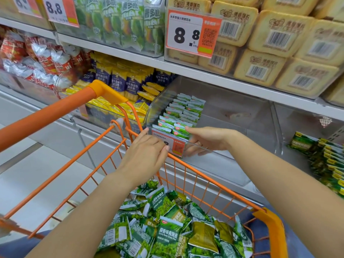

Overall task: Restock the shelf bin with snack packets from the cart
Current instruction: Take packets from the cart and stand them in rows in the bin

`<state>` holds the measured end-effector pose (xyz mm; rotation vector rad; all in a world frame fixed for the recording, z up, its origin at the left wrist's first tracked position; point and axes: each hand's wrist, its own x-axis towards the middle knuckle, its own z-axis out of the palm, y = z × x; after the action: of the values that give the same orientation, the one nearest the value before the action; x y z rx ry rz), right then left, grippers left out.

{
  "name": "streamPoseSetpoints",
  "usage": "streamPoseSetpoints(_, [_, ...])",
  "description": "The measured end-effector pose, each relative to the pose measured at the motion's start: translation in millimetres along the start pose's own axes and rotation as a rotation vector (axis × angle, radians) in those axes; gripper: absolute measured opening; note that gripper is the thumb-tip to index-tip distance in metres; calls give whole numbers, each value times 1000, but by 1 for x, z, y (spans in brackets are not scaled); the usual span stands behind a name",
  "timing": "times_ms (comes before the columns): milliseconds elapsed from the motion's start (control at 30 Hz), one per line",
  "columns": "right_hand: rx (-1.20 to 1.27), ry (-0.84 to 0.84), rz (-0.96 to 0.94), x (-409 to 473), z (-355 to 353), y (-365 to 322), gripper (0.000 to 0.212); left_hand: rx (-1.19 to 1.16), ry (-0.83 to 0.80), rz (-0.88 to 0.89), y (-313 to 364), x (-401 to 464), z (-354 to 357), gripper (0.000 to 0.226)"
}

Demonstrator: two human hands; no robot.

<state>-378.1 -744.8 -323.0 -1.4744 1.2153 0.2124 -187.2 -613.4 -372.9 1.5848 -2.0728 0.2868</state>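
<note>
Reaching over the far rim of the orange cart [186, 165], I have both hands at the front of the clear shelf bin [232, 116]. My left hand [147, 149] lies palm down at the bin's left front corner, fingers bent over the front lip and partly covering the price tag [172, 144] clipped there; the thumb points up at the bin's edge. I cannot tell whether these fingers actually grasp the lip or only rest on it. My right hand [206, 139] comes in from the right, thumb stretched toward the front row of green snack packets [179, 116] inside the bin, while the other fingers show blurred through the clear front wall below, curled under it, so this hand seems to clasp the front edge. The packets in the bin stand upright in neat rows along its left side only (the right part of the bin shows bare plastic). Below my forearms, the cart holds a loose heap of green pea packets [167, 233], lying every which way. To the left of the bin sit yellow and dark blue packets [122, 81], and further left red and silver bags [37, 58]. On the shelf above are pale biscuit packs [279, 36] behind a large price card [189, 32].
</note>
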Motion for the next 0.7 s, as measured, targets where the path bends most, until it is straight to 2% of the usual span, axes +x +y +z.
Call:
streamPoseSetpoints(167, [-122,109,0,19,23,-11,46,-5,11,-1,-1,1,1,48])
streamPoseSetpoints(267, [-116,127,1,23,21,-9,38,-9,20,-1,0,2,2,47])
streamPoseSetpoints(367, [2,62,3,20,17,-4,48,-21,22,1,0,1,2,45])
streamPoseSetpoints(467, [83,8,63,12,5,3,75,-20,13,-3,-1,1,1,46])
streamPoseSetpoints(567, [211,109,141,8,-13,13,89,-22,8,-7,-1,1,1,47])
streamPoseSetpoints(633, [390,209,134,11,-21,16,88,-16,10,-6,0,3,0,47])
streamPoseSetpoints(700, [644,237,77,17,-18,10,86,-8,0,-5,0,3,0,48])
